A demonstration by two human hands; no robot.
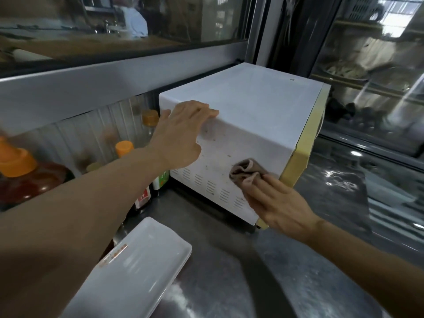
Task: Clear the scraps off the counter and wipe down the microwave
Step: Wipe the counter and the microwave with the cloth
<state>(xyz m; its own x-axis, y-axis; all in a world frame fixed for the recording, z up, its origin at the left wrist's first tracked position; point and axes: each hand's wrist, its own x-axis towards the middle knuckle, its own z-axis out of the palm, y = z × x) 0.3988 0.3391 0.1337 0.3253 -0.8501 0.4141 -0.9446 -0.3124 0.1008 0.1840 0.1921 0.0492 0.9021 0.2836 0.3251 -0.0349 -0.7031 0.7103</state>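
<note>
From the head camera, a white microwave (252,106) stands on a steel counter (286,260), filling the middle of the picture toward one o'clock. Its pale yellow front faces right, and the side panel turned toward the camera carries brown specks and rows of vent slots along its lower part.

The left hand (181,136) reaches in from eight o'clock. It lies flat and open on the top left edge of the microwave, fingers spread over the top, palm against the side panel; it grips nothing.

The right hand (277,203) comes in from four o'clock. Its fingers are stretched out nearly flat, pressing a crumpled brown cloth (247,173) against the side panel near the yellow front edge, just above the vent slots. The cloth bunches up past the fingertips.

At seven o'clock a clear plastic box (128,269) with an orange label lies on the counter under the left forearm, near the microwave but apart from it. At nine o'clock, behind the left arm, stand several bottles (146,125) with orange caps, close against the microwave's back left corner; a large dark one sits at the far left edge, blurred. Above runs a grey window frame (91,81) with glass from ten to two o'clock; what lies beyond it is too blurred to tell.
</note>
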